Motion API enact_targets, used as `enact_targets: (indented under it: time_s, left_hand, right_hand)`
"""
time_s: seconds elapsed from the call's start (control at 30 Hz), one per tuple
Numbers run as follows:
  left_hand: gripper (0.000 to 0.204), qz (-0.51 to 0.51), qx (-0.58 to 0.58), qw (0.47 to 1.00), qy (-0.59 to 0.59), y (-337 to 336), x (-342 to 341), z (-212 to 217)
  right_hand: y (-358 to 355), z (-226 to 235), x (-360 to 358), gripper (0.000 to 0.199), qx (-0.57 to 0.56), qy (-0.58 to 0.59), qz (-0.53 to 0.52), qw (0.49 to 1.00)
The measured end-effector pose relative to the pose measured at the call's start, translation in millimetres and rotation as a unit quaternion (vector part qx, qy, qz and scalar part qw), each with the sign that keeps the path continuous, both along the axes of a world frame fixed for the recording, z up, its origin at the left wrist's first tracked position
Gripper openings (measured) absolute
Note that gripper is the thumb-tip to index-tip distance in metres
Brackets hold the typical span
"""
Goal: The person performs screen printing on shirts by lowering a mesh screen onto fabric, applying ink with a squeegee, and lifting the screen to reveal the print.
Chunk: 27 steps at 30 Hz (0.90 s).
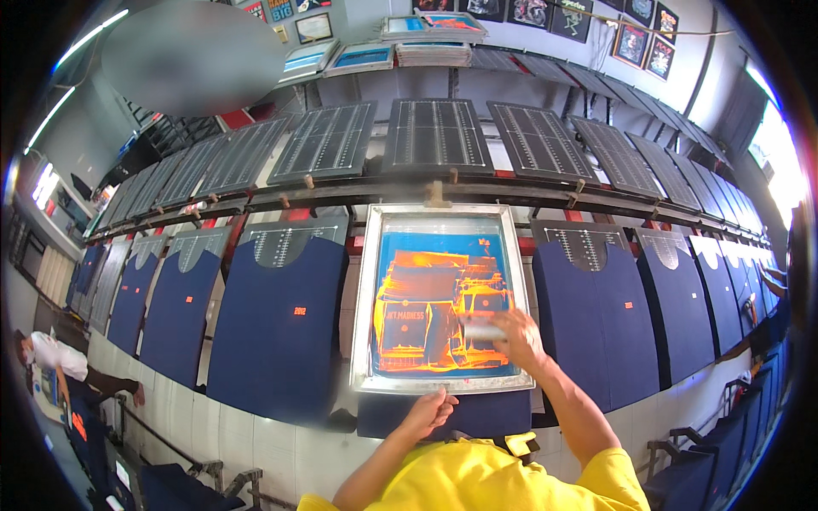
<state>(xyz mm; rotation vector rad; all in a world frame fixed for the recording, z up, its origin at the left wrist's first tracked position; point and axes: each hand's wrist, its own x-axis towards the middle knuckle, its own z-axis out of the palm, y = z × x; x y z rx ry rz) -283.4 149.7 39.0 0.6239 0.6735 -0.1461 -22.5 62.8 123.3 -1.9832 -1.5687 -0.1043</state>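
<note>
A screen printing frame [369, 281] with a pale metal rim lies over a navy T-shirt [383, 417], of which only the near part shows. Orange ink [417, 281] is smeared across its blue mesh. My right hand [521, 339] is closed round a squeegee [484, 330] on the right half of the mesh; the hand partly covers the tool, and both are slightly blurred. At the middle of the near rim, my left hand [429, 415] has its fingers curled in against the frame's edge.
Navy T-shirts on boards flank the frame, such as one at left [273, 332] and one at right [596, 324], with small prints. Beyond a rail [341, 194] stand bare dark boards [437, 136]. Stacked screens [433, 54] sit behind. Another person [64, 358] is at far left.
</note>
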Motion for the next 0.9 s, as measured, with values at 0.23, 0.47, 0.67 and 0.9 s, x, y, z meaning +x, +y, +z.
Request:
enact_targets:
  time_s: [0.23,0.47,0.67,0.9]
  left_hand:
    - [0.026,0.035,-0.033,0.998,0.026,-3,-1,12]
    - [0.013,0.079,-0.083,0.993,0.006,-9,-7,16]
    - [0.022,0.1,-0.071,0.99,-0.066,-22,-2,12]
    - [0.026,0.019,0.067,0.996,-0.054,-20,-4,30]
  right_hand:
    - [48,-25,63,0.042,0.01,-0.018,-0.033,0.999]
    - [55,-33,77,0.04,-0.091,0.005,-0.039,0.995]
    - [78,0,143,0.054,-0.29,0.233,-0.014,0.928]
    - [2,6,54,0.04,-0.214,0.139,0.007,0.967]
